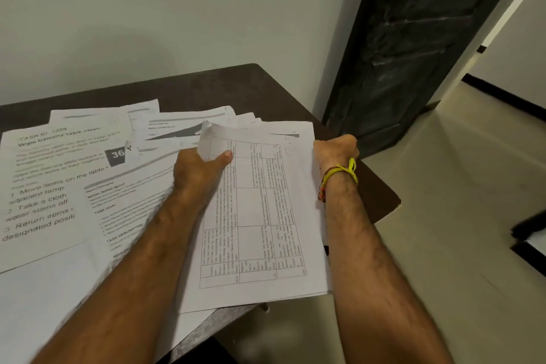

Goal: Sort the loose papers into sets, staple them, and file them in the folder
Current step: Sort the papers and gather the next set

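Observation:
A set of sheets with a printed table (260, 216) lies at the right end of the dark table (224, 83), its near edge hanging over the table's front. My left hand (201, 165) pinches the set's upper left corner, thumb on top, and the corner curls up. My right hand (335, 148) sits at the set's upper right edge with its fingers bent down out of sight behind the paper. Loose printed sheets (59, 180) fan out over the left of the table. No stapler or folder is in view.
A pale wall stands just behind the table. A dark door (413, 44) is to the right, with light floor (428, 216) beside the table's right edge. A small black and white object (118, 154) marked 36 lies among the loose sheets.

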